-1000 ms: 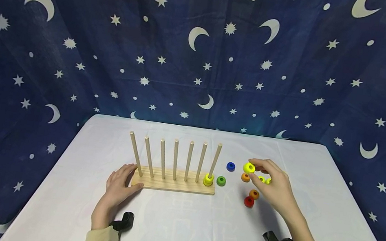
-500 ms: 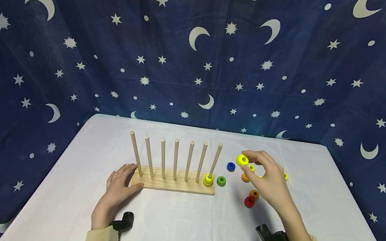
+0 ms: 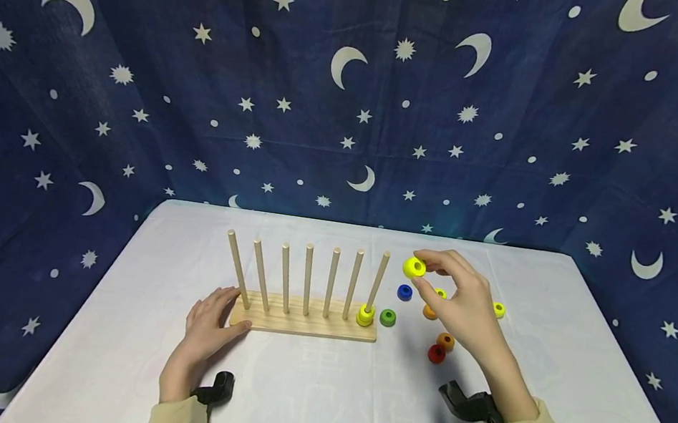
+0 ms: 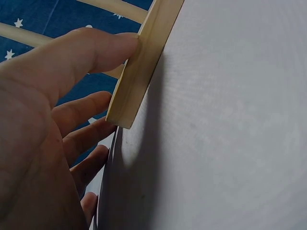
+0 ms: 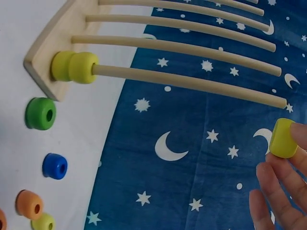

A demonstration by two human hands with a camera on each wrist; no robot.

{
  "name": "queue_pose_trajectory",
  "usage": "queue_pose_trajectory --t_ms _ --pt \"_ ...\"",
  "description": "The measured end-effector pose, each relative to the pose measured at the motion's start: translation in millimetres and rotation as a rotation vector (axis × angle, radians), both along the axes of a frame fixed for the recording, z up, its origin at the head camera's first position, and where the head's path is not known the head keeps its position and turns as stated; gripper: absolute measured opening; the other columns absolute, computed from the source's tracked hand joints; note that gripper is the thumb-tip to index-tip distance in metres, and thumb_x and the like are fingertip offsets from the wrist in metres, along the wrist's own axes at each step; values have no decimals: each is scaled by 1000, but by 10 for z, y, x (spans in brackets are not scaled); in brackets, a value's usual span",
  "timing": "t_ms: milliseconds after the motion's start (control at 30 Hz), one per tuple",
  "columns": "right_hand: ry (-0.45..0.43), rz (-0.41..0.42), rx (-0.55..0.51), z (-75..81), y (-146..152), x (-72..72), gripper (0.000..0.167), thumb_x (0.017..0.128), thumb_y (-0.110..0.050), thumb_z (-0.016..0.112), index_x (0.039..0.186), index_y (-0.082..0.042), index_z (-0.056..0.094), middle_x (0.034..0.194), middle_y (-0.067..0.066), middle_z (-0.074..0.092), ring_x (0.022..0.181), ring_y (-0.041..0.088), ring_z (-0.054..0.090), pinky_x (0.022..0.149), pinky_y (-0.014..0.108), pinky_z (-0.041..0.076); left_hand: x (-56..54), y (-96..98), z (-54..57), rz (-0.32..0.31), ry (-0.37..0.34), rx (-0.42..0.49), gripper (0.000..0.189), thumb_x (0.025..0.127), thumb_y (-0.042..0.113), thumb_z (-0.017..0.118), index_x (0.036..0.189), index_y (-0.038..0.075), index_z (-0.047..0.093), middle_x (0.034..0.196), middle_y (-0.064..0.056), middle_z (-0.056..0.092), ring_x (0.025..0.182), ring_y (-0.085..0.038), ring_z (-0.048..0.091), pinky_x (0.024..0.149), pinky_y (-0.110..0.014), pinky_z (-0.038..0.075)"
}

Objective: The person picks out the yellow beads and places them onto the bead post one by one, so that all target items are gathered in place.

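Note:
My right hand (image 3: 463, 303) pinches a yellow bead (image 3: 414, 268) between thumb and fingertips. The bead is raised above the table, a little right of the top of the rightmost peg (image 5: 192, 85). That peg belongs to a wooden peg stand (image 3: 306, 327) with a row of upright pegs. Two yellow beads (image 5: 74, 66) are stacked at the rightmost peg's foot; the other pegs are bare. My left hand (image 3: 210, 323) grips the left end of the stand's base, thumb at the front edge and fingers behind, seen close in the left wrist view.
Loose beads lie right of the stand: green (image 3: 388, 317), blue (image 3: 405, 292), red (image 3: 437, 354), orange (image 3: 446, 341) and yellow (image 3: 498, 310). Another orange bead (image 3: 430, 312) is partly covered by the right hand. A white cloth (image 3: 312, 403) covers the table; a starry blue curtain (image 3: 294, 162) hangs behind.
My right hand has moved left and upward with the yellow bead, towards the rightmost peg, uncovering a yellow bead on the table. The left hand and the stand have stayed put.

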State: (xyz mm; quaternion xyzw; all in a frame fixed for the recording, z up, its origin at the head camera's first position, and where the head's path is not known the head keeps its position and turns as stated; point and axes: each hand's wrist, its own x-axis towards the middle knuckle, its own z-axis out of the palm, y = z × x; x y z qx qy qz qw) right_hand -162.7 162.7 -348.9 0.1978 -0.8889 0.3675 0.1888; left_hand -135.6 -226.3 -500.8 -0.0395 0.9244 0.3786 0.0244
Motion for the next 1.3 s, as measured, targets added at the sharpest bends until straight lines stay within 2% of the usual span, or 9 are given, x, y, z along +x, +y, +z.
queue_pose_trajectory --t_ms 100,400,633,767,1300 --pt "11 7 -10 28 -29 -12 40 82 -6 74 119 -17 65 105 -2 67 96 14 60 83 27 48 0 -4 -4 1 -3 0 73 85 32 68 146 6 37 155 -18 29 148 -38 14 118 -58 -4" --pt "22 40 -50 117 -142 -46 38 83 -7 73 119 -15 66 106 0 68 96 14 59 86 39 50 0 -15 -19 -1 5 5 73 85 32 69 145 6 37 155 -19 29 147 -39 15 118 -59 -4" --pt "12 51 -64 170 -236 -54 38 84 -8 72 120 -13 65 106 1 67 97 15 60 87 36 51 -2 -11 -18 2 -4 1 73 85 32 68 146 6 37 156 -18 29 147 -38 14 118 -59 -5" --pt "-6 67 -84 178 -274 -70 37 84 -8 72 120 -13 65 106 1 67 97 15 60 88 43 52 -7 -10 -20 2 0 -1 73 85 32 69 146 7 37 155 -18 29 147 -38 14 118 -59 -4" --pt "-9 73 -72 163 -351 -104 35 84 -10 73 118 -11 66 104 2 67 95 15 60 87 38 51 4 -13 -20 -6 27 -3 72 85 30 70 145 7 39 154 -19 31 147 -39 15 117 -60 -3"
